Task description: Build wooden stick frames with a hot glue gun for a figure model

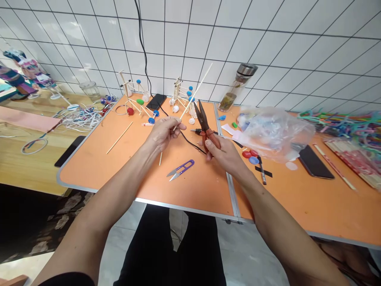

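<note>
My left hand (pixel 163 133) pinches a thin wooden stick (pixel 195 93) that slants up to the right above the orange table (pixel 119 167). My right hand (pixel 223 153) is closed round the red handles of long-nose pliers (pixel 204 121), whose dark jaws point up and stand slightly apart beside the stick. Purple thread snips (pixel 181 169) lie on the table just below both hands. A black cable (pixel 190 143) runs under the hands.
Two stick models with coloured caps (pixel 137 101) (pixel 183 99) stand at the back. A glass bottle (pixel 236 87), a clear plastic bag (pixel 270 131), loose caps (pixel 250 157), a marker (pixel 262 172), two phones (pixel 315 161) (pixel 156 101) and coloured straws (pixel 351 127) lie around. A loose stick (pixel 119 138) lies left.
</note>
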The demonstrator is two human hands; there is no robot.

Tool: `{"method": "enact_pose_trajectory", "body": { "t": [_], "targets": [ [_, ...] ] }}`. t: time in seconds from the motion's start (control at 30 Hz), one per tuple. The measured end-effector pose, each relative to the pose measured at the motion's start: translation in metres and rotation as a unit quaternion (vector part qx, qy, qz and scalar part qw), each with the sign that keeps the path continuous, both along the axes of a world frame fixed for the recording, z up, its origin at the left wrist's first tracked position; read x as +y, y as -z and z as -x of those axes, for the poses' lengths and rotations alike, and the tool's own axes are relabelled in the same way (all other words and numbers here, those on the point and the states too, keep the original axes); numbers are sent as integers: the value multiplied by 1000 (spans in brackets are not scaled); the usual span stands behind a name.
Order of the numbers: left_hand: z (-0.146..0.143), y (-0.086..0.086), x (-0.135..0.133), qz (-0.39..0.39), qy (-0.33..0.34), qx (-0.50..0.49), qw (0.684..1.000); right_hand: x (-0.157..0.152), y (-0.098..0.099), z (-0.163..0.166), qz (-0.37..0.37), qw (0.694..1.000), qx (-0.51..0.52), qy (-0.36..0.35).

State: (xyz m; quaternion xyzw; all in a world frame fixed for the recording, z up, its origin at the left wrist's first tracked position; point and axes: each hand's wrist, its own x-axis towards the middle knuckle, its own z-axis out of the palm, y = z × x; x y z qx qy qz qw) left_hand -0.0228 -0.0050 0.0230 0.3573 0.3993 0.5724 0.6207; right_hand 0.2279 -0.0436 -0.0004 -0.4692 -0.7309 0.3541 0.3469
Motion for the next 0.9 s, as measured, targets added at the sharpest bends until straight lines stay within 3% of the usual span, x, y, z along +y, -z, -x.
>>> {"method": "enact_pose_trajectory", "body": {
  "t": [0.3,0.9],
  "targets": [
    [-12,6,-8,-38,48,50,997,-8,-3,8,-88,981,-169,34],
    [-18,14,-8,25,95,73,993,-11,4,9,-132,951,-277,46]
  ]
}}
